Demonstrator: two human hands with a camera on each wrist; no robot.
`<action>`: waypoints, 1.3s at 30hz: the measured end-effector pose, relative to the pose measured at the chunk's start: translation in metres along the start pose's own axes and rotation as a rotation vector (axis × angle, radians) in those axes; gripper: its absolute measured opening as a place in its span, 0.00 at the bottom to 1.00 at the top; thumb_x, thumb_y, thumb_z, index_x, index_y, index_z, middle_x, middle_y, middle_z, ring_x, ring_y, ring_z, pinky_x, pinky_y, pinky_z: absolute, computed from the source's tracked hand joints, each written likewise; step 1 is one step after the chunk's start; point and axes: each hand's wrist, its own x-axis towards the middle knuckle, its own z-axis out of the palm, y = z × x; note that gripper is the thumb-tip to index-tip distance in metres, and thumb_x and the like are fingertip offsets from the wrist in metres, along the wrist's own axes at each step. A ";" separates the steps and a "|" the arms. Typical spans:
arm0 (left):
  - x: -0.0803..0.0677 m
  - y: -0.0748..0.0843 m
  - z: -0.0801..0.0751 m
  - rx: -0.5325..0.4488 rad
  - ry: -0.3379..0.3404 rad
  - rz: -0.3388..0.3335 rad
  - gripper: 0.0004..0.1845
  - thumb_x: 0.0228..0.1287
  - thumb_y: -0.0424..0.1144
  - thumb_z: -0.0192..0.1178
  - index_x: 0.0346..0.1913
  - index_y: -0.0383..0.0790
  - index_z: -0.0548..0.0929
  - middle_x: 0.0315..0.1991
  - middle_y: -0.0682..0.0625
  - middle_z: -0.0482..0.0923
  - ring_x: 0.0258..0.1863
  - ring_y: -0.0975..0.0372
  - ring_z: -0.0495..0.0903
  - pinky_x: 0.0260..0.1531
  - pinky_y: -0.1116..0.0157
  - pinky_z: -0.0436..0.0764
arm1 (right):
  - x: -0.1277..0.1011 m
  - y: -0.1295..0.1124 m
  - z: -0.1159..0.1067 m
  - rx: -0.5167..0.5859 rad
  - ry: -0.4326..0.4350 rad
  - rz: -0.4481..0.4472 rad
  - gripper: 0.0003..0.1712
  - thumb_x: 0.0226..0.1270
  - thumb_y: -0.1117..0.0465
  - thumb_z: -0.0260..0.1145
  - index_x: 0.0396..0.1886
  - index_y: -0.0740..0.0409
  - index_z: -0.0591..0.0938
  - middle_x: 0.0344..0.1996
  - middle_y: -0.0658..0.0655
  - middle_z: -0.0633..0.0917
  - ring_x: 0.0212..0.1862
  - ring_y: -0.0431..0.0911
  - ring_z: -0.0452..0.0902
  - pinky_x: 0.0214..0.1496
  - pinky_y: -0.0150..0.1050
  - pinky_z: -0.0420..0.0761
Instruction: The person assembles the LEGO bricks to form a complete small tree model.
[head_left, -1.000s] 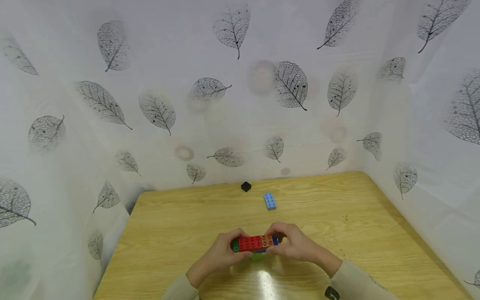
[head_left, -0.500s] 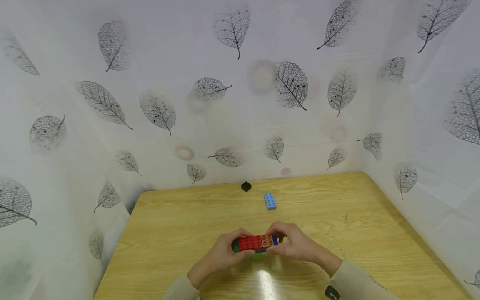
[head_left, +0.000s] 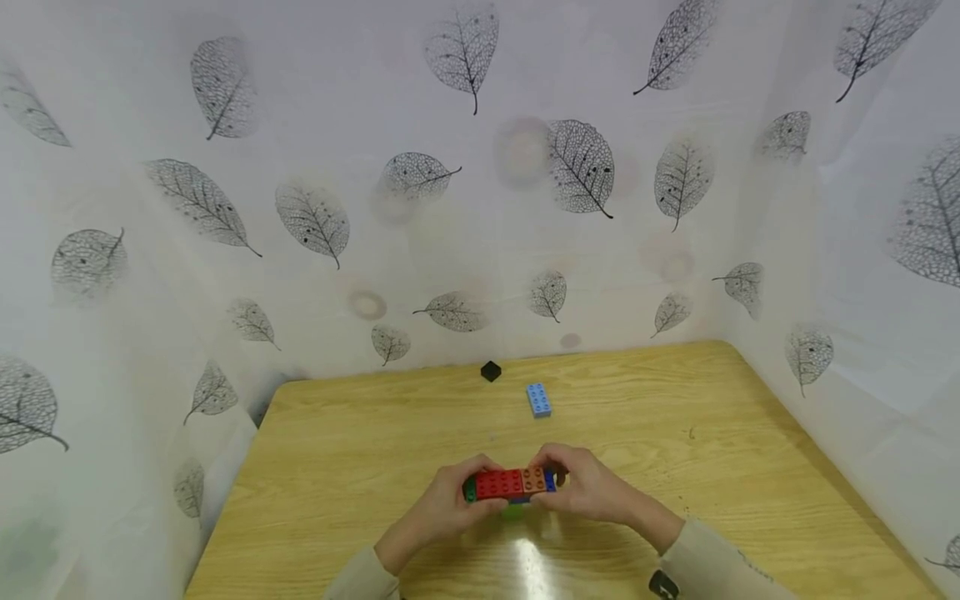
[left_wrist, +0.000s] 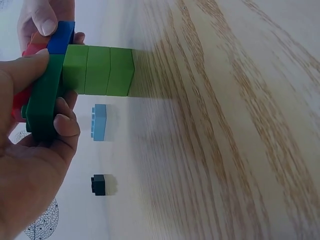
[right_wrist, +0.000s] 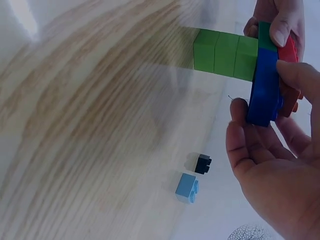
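Note:
Both hands hold one toy-brick build, T-shaped from the side. Its stem is a column of light green bricks [left_wrist: 97, 70], upright with its lower end at the tabletop. Across the top lie a dark green brick [left_wrist: 44, 100] and a blue brick [right_wrist: 265, 82], with a red brick [head_left: 498, 484] and an orange brick [head_left: 533, 480] over them, studs up. My left hand [head_left: 446, 502] grips the dark green and red end, thumb on the near side. At the other end, my right hand [head_left: 592, 487] pinches the blue and orange bricks between thumb and fingers.
Farther back on the wooden table [head_left: 360, 442] lies a light blue brick [head_left: 538, 400]. A small black brick [head_left: 491, 372] sits near the back edge. A white leaf-print curtain [head_left: 465, 233] hangs behind the table and along its sides.

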 end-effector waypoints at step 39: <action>-0.001 0.003 -0.001 0.024 -0.012 0.020 0.20 0.71 0.53 0.69 0.61 0.55 0.81 0.51 0.52 0.86 0.41 0.70 0.80 0.42 0.70 0.78 | 0.075 0.074 -0.018 -0.144 0.443 0.349 0.39 0.68 0.45 0.75 0.67 0.67 0.77 0.61 0.68 0.81 0.61 0.60 0.78 0.65 0.58 0.80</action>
